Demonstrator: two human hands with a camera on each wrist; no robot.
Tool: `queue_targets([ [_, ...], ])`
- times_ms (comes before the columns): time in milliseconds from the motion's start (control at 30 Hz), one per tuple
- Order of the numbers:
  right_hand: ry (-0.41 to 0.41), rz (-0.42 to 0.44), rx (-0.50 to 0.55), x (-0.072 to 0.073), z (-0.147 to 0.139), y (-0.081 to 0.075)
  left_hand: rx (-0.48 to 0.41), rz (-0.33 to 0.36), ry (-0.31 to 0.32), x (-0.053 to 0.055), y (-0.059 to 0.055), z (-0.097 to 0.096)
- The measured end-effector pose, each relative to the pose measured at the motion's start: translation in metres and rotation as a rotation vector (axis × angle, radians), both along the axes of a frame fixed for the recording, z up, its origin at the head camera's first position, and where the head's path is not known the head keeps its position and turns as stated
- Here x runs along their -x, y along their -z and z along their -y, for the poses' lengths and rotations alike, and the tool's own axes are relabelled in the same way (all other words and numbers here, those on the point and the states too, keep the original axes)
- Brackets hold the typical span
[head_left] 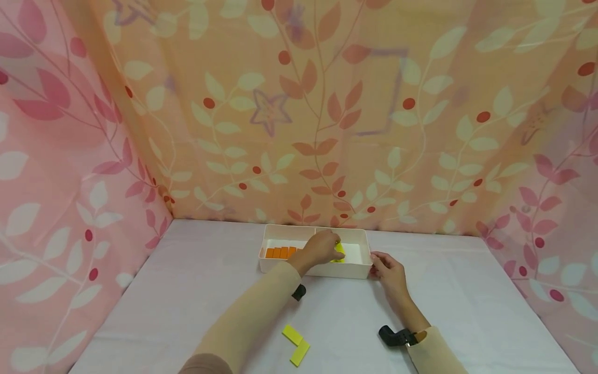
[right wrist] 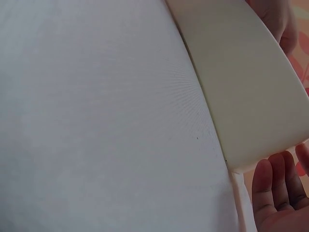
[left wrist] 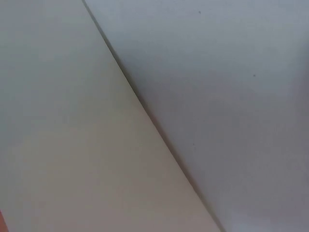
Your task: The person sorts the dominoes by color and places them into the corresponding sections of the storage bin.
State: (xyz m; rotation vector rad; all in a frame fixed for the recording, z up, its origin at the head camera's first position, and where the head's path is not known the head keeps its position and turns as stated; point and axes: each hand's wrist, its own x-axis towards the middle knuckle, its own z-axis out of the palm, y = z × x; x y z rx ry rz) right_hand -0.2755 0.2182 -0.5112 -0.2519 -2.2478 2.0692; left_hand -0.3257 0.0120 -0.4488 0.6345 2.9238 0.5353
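A long white box (head_left: pixel 345 271) with a divider stands near the back of the table; its wall fills much of both wrist views. My left hand (head_left: pixel 320 248) reaches over its front wall and pinches a yellow rectangular block (head_left: pixel 340 251) in the right compartment; how many yellow blocks lie under the fingers is hidden. Several orange blocks (head_left: pixel 280 253) sit in a row in the left compartment, partly behind the left wrist. At the box's right end, my right hand (head_left: pixel 391 274) touches the end wall with its fingertips, its fingers (right wrist: pixel 263 183) only slightly bent.
Two yellow blocks (head_left: pixel 300 353) lie on the white tablecloth (head_left: pixel 224 296) in front of the box, end to end at an angle. A patterned curtain (head_left: pixel 317 156) rises right behind the box, and pink curtains (head_left: pixel 60 208) border the sides.
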Motion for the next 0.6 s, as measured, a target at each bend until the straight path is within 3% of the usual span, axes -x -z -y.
queue_targets([
  [200,0.006,0.01,-0.002,0.002,-0.001,0.0,0.019,0.019,0.01,0.005,0.003,-0.007],
  [600,0.011,0.02,-0.015,0.0,0.001,-0.002,-0.023,0.111,-0.04,0.01,0.004,-0.016],
])
